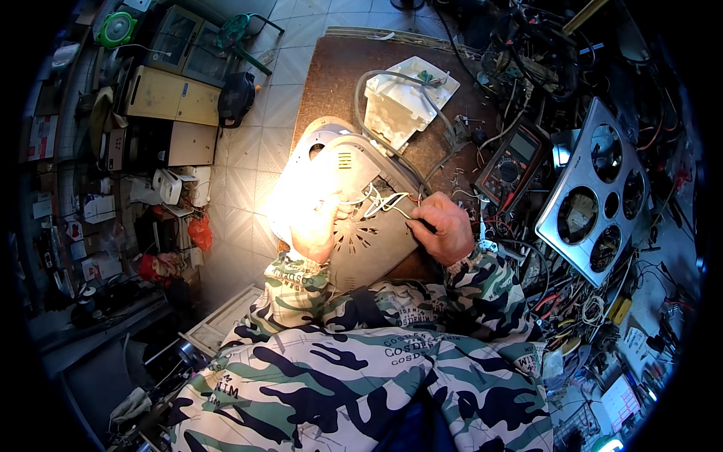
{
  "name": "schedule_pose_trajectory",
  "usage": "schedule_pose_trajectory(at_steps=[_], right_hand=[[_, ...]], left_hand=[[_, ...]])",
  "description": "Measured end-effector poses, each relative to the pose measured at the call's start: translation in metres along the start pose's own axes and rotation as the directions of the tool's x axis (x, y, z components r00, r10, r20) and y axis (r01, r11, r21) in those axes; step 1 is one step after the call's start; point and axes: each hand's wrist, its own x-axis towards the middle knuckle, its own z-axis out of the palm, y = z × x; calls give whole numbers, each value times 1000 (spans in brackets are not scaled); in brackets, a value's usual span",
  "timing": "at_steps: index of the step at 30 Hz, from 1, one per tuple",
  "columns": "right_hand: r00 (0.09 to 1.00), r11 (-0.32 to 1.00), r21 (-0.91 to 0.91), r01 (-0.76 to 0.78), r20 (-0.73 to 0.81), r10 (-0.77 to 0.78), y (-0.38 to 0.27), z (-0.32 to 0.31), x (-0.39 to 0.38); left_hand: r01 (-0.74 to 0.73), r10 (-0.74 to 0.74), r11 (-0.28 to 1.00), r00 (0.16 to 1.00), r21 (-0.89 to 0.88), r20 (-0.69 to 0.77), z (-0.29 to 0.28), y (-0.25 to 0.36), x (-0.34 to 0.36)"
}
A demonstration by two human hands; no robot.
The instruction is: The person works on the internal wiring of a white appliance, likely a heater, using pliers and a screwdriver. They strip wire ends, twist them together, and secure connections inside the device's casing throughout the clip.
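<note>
A beige appliance casing (pixel 380 252) with vent slots lies in front of me, near the table's front edge. White wires (pixel 388 200) come out of an opening in its panel. My left hand (pixel 312 230), strongly lit, rests over the casing's left part, with its fingers closed at the end of a white wire. To the right, my right hand (pixel 444 226) pinches a thin wire between thumb and forefinger, just above the casing's right edge. Glare washes out the casing's left side and part of my left hand.
A white plastic housing (pixel 403 105) with a grey cable stands farther back on the brown table (pixel 331 75). On the right are a multimeter (pixel 516 162), a silver panel with round holes (pixel 552 218) and tangled cables. Cabinets (pixel 173 98) line the left.
</note>
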Motion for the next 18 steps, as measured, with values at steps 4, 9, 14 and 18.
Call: schedule_pose_trajectory(at_steps=[4,9,14,18], right_hand=[[1000,999,-34,4,2,-4,-3,1,0],[1000,999,-48,4,-3,-4,-6,0,1],[1000,999,-39,-14,8,15,-7,0,2],[1000,999,-44,1,-11,-1,-5,1,0]], left_hand=[[-22,22,1000,1000,-6,5,-3,2,5],[-24,24,1000,1000,-3,16,-3,3,6],[-49,49,999,999,-11,19,-3,5,7],[-21,22,999,999,-25,27,-3,7,8]])
